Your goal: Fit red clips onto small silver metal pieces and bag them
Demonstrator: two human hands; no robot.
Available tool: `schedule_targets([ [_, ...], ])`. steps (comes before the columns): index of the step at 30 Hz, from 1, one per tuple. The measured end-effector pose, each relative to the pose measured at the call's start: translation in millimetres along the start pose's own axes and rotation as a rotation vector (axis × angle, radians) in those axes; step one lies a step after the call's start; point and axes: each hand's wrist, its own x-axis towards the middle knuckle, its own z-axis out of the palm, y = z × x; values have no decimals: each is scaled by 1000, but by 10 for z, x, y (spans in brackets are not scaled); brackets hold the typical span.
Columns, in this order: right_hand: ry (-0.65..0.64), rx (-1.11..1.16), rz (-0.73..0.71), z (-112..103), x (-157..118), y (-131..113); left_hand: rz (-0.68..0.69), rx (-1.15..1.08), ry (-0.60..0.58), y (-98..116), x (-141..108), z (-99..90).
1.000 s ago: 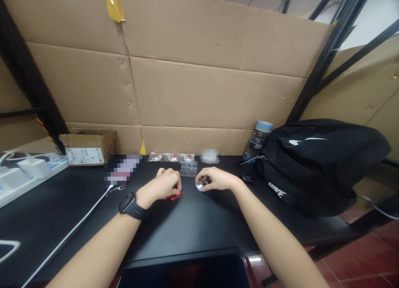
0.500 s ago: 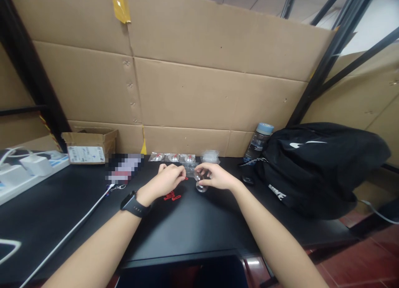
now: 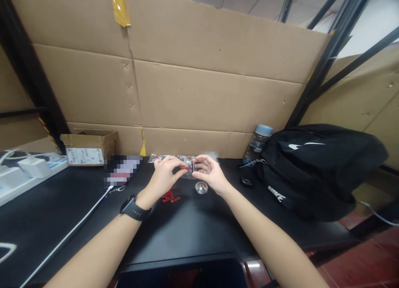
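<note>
My left hand (image 3: pixel 168 171) pinches a red cord (image 3: pixel 185 168) between thumb and fingertips. Close to it, my right hand (image 3: pixel 209 171) grips a small round disc (image 3: pixel 192 166) turned edge-on. The end of the cord is right by the disc; whether they touch, I cannot tell. Below the right hand, a shiny, round, silvery piece (image 3: pixel 201 188) lies on the black table (image 3: pixel 187 225). A small heap of red cords (image 3: pixel 170 195) rests under the left hand. Behind my fingers are clear plastic packets (image 3: pixel 188 160), partly hidden, with round pieces inside.
At the right sit a black backpack (image 3: pixel 314 171), a bottle with a blue cap (image 3: pixel 258 144) and a small black object (image 3: pixel 247 181). A cardboard box (image 3: pixel 87 148), a blurred-out item with a white cable (image 3: pixel 71 230) and a power strip (image 3: pixel 59 168) are at the left.
My right hand has lifted the disc off the silvery piece, which stays on the table. The left hand has brought the red cord up to the disc, and both hands are closer together.
</note>
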Motion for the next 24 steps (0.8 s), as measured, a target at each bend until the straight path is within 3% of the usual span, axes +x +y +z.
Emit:
schedule_targets([
  [9,-23,126,13,79,-49,-58,38,65,102,145,-47,-28],
  [24,-12,44,-45,160,-51,-65,66,111,180,212,-83,11],
])
